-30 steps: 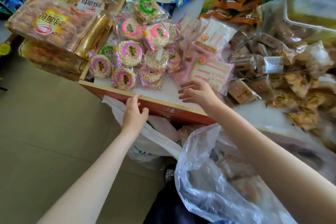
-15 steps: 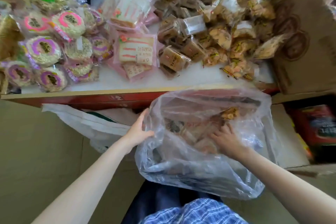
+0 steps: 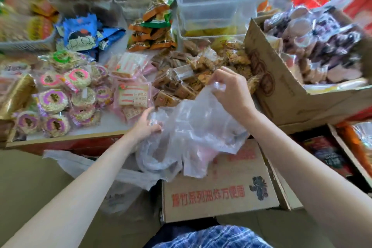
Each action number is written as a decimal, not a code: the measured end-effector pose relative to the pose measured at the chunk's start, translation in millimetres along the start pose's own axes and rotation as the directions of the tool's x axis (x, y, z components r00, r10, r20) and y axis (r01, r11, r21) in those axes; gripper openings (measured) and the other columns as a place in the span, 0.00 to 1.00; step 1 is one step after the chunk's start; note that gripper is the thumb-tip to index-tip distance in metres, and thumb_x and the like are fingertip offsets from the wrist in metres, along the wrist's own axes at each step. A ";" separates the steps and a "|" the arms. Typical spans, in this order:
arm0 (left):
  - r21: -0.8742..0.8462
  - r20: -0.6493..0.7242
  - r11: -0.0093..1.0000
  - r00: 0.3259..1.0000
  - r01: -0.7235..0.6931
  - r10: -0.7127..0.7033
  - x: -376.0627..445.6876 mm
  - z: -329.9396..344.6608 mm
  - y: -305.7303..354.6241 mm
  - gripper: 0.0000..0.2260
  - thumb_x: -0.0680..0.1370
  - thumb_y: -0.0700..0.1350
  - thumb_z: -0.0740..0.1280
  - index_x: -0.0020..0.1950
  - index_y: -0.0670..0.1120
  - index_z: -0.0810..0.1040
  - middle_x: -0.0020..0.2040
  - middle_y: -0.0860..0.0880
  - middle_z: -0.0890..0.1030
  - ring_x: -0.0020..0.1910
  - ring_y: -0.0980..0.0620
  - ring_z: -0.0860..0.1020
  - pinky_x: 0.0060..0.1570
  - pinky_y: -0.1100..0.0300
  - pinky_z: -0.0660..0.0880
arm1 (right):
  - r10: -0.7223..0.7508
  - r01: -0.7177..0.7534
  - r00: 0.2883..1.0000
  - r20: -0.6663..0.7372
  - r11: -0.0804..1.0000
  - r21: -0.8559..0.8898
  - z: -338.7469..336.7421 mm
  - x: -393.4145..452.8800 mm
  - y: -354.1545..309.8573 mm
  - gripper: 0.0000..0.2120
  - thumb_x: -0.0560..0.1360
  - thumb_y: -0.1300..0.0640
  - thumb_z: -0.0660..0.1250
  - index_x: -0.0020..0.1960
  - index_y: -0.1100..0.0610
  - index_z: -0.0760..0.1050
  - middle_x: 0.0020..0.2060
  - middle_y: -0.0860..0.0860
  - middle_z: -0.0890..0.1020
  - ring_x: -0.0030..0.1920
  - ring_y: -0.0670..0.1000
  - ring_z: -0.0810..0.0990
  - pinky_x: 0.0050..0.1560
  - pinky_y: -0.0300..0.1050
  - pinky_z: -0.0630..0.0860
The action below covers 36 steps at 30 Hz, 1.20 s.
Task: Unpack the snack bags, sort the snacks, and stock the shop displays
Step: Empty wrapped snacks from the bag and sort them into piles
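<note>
Left hand and right hand both grip the clear plastic bag, fingers curled.

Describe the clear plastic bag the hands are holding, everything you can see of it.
The clear plastic bag is thin, crinkled, see-through film. The right hand pinches its upper edge and lifts it; the left hand grips its left side. It hangs slack above a cardboard box, in front of the display table's edge. Pinkish shapes show faintly through its lower folds; what they are cannot be told.
</note>
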<state>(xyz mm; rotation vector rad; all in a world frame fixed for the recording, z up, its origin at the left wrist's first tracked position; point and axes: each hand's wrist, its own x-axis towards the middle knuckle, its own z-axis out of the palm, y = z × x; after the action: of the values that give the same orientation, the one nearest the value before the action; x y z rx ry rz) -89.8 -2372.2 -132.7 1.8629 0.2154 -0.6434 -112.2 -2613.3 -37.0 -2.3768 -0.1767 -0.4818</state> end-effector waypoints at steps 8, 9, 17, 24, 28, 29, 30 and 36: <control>0.169 0.034 0.985 0.998 0.043 -0.049 -5.7 12.0 -18.9 0.32 0.72 0.31 0.67 0.72 0.52 0.61 0.60 0.40 0.77 0.41 0.45 0.75 0.37 0.57 0.73 | 0.336 -0.263 0.672 0.660 0.941 -0.211 -0.3 -56.6 54.0 0.13 0.68 0.64 0.70 0.52 0.59 0.79 0.47 0.53 0.81 0.46 0.50 0.76 0.46 0.41 0.72; 0.190 0.043 0.980 0.997 0.051 -0.060 -7.4 16.4 -23.4 0.32 0.72 0.31 0.66 0.72 0.50 0.61 0.60 0.40 0.77 0.36 0.48 0.73 0.31 0.62 0.71 | 0.357 -0.304 0.601 0.715 0.929 -0.209 2.4 -66.6 61.2 0.14 0.68 0.64 0.71 0.54 0.57 0.79 0.49 0.52 0.80 0.48 0.50 0.77 0.50 0.44 0.74; 0.282 0.064 0.958 0.995 0.058 -0.079 -5.2 33.4 -32.7 0.31 0.74 0.35 0.66 0.74 0.48 0.60 0.69 0.40 0.70 0.63 0.43 0.72 0.62 0.53 0.69 | 0.313 -0.529 0.473 0.823 0.848 -0.018 -2.6 -80.5 86.1 0.16 0.71 0.56 0.73 0.57 0.48 0.76 0.54 0.43 0.79 0.55 0.44 0.77 0.60 0.42 0.73; 0.280 0.114 0.953 0.982 0.116 -0.153 -7.6 51.6 -46.0 0.28 0.75 0.40 0.67 0.73 0.50 0.62 0.67 0.37 0.72 0.66 0.41 0.72 0.66 0.50 0.69 | 0.473 -0.168 0.132 0.871 0.877 -0.450 43.9 -150.4 107.4 0.35 0.72 0.39 0.67 0.74 0.51 0.62 0.73 0.50 0.63 0.71 0.55 0.63 0.70 0.50 0.61; 0.443 0.159 0.891 0.970 0.099 -0.186 -6.1 75.0 -62.4 0.27 0.77 0.40 0.66 0.74 0.46 0.60 0.69 0.36 0.69 0.67 0.39 0.69 0.62 0.52 0.68 | 0.607 -0.080 -0.057 0.793 0.789 -0.609 59.8 -248.0 187.6 0.46 0.59 0.28 0.66 0.73 0.42 0.58 0.71 0.50 0.66 0.70 0.58 0.64 0.69 0.65 0.60; 0.469 0.174 0.879 0.967 0.087 -0.189 -4.2 80.3 -67.0 0.27 0.77 0.39 0.66 0.74 0.46 0.60 0.69 0.38 0.69 0.67 0.39 0.69 0.62 0.52 0.68 | 0.601 -0.075 -0.047 0.798 0.794 -0.603 58.1 -257.5 193.9 0.46 0.57 0.27 0.65 0.72 0.41 0.59 0.70 0.50 0.67 0.70 0.58 0.64 0.68 0.66 0.60; 0.486 0.193 0.871 0.963 0.075 -0.190 -3.0 84.6 -71.0 0.28 0.77 0.39 0.66 0.74 0.45 0.59 0.69 0.40 0.69 0.67 0.40 0.69 0.60 0.52 0.69 | 0.575 -0.108 -0.009 0.818 0.813 -0.573 53.9 -254.7 189.1 0.43 0.60 0.29 0.66 0.71 0.42 0.61 0.70 0.50 0.68 0.70 0.57 0.65 0.69 0.65 0.61; 0.534 0.240 0.845 0.955 0.020 -0.174 -1.4 96.1 -81.0 0.28 0.76 0.35 0.64 0.74 0.46 0.59 0.69 0.43 0.69 0.53 0.55 0.75 0.46 0.70 0.69 | 0.368 -0.366 0.309 0.877 0.897 -0.248 65.0 -191.1 141.1 0.33 0.72 0.43 0.69 0.72 0.52 0.63 0.71 0.50 0.66 0.71 0.53 0.64 0.68 0.46 0.61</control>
<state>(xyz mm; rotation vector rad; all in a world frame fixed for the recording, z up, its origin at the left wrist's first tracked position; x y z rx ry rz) -158.1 -2428.5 -222.0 2.2621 -0.0665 -1.1166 -233.4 -2675.2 -242.3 -2.2951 -0.0949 1.1371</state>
